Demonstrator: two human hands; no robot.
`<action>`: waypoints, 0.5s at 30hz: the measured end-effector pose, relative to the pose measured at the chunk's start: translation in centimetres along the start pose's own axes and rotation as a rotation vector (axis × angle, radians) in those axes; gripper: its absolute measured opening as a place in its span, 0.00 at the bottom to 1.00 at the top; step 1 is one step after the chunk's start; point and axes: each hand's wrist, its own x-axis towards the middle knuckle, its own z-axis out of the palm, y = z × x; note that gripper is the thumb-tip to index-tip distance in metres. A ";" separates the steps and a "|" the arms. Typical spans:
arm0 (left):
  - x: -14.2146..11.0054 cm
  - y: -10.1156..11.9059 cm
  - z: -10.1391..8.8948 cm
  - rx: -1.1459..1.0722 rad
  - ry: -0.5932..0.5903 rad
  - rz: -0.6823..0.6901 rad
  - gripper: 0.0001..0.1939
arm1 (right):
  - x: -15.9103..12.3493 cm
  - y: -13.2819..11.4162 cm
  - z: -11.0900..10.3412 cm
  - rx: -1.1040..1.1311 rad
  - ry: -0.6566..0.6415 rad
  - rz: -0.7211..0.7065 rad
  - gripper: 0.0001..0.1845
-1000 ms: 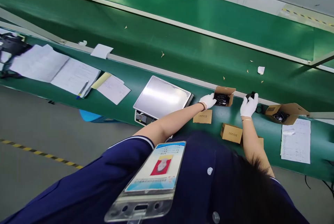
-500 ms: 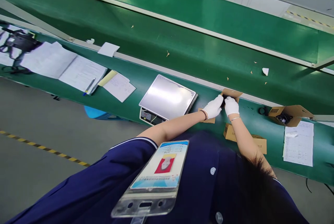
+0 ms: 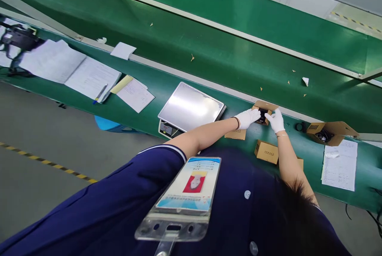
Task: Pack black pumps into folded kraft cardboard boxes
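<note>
A small open cardboard box lies on the near green bench, with a black item inside it. Both my hands wear white gloves. My left hand, with a bead bracelet at the wrist, grips the box's left side. My right hand is at the box's right side, its fingers stretched out and touching the black item.
A steel-topped scale sits just left of my hands. Closed small boxes lie nearer me. Another open box, a black ring and a printed sheet are to the right. Notebook and papers lie far left. A badge hangs at my chest.
My right hand carried a black item from the right over to the open box and put it in. My left hand stayed at the box.
</note>
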 end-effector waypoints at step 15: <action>-2.3 -0.4 -0.8 -0.691 -0.031 -0.235 0.50 | -4.1 5.2 -2.7 -0.389 -0.193 -0.084 0.27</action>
